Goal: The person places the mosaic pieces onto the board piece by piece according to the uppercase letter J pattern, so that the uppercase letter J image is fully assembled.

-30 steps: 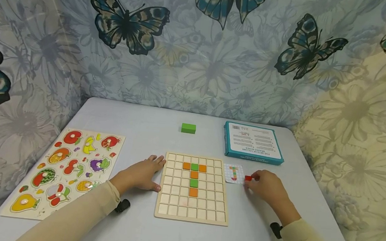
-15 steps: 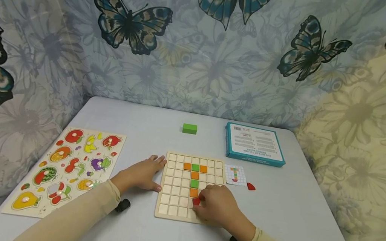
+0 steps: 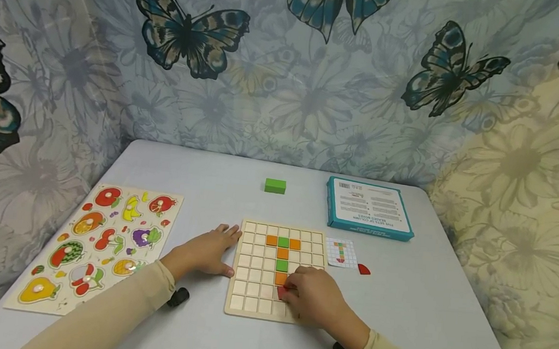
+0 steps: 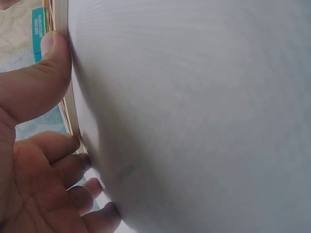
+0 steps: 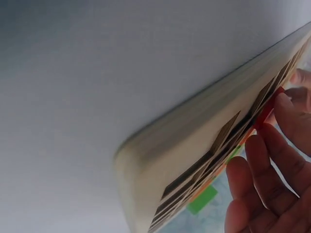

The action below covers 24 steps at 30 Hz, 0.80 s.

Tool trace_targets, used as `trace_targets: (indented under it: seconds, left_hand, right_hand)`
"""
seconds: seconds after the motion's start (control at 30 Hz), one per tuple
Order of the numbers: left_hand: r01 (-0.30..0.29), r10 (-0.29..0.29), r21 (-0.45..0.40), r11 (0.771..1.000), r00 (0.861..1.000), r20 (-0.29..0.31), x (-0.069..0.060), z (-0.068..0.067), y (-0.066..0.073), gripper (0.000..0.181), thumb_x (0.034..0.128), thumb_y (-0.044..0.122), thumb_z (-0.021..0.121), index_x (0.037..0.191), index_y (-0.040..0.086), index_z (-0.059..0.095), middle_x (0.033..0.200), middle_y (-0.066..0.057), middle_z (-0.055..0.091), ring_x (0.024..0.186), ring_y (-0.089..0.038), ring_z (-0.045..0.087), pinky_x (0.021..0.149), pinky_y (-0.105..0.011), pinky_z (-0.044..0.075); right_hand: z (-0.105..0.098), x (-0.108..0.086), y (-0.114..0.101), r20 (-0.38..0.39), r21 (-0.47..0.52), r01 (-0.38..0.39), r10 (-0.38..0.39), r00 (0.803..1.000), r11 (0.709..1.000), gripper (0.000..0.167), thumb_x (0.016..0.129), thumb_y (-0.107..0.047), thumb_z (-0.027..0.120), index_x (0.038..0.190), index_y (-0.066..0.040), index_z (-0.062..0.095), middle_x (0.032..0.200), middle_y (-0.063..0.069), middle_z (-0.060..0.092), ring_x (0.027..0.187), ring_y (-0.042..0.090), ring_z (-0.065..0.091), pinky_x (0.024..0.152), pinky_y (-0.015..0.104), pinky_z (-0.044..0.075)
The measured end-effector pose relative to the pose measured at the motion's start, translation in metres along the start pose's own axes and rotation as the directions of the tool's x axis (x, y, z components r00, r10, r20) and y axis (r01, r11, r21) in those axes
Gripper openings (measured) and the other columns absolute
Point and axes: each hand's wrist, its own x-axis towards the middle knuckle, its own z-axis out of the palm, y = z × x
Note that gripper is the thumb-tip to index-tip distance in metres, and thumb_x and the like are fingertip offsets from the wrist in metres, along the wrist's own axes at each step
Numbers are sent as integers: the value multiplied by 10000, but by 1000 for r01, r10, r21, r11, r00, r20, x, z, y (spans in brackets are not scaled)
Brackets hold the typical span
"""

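Note:
A wooden grid board lies mid-table, with orange and green square tiles forming a T in its cells. My right hand pinches a red tile at the cell just below the lowest orange tile; its fingers partly hide it. In the right wrist view the red tile sits between thumb and fingertips, at the board's surface. My left hand rests along the board's left edge with fingers spread. The left wrist view shows its thumb and fingertips touching that edge.
Right of the board lie a pattern card and a red rounded tile. A teal box and a green block stand farther back. A fruit puzzle board lies at the left, partly beneath my left forearm.
My right hand has carried the red tile from beside the card leftward to the board, then lowered it slightly at the cell. A second red tile came into view by the card. The left hand stayed.

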Motion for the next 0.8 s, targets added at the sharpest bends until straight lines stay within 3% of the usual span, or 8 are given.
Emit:
trace_targets:
  seconds: [0.33,0.57,0.7,0.8]
  left_hand:
    - [-4,4,1,1000,1000,-4,-1,0,0,968,777,455,806,1514,24,349,1584,-111,262,1445,-351,213,1124,-493,272]
    - [0,0,2,1000,1000,-1,-1,2,-2,969,781,465,800,1519,35,343,1588,-102,256,1448,-346,206,1126,-494,267]
    - [0,0,6,1000,1000,-1,0,2,-2,971,781,466,799,1522,39,339,1590,-99,252,1449,-344,203,1127,-492,266]
    - [-2,2,9,1000,1000,-1,0,3,-3,971,781,468,798,1522,39,339,1589,-99,254,1449,-343,204,1125,-491,270]
  right_hand:
    - [0,2,-6,-28,-75,57,-60,998,996,135,817,-322,799,803,-193,762,726,-132,611,647,71,520,582,256,429]
    - [-8,-7,11,-53,-129,84,-91,994,988,193,807,-337,804,901,-174,758,817,-108,658,725,98,574,656,289,498]
    - [-25,-13,38,-79,-113,-63,54,995,992,205,793,-242,824,953,-136,753,841,-57,674,761,129,611,686,322,524]
    - [-37,-20,68,-46,-122,-234,230,972,965,266,833,-144,777,1087,-93,717,934,41,682,835,224,634,705,398,539]
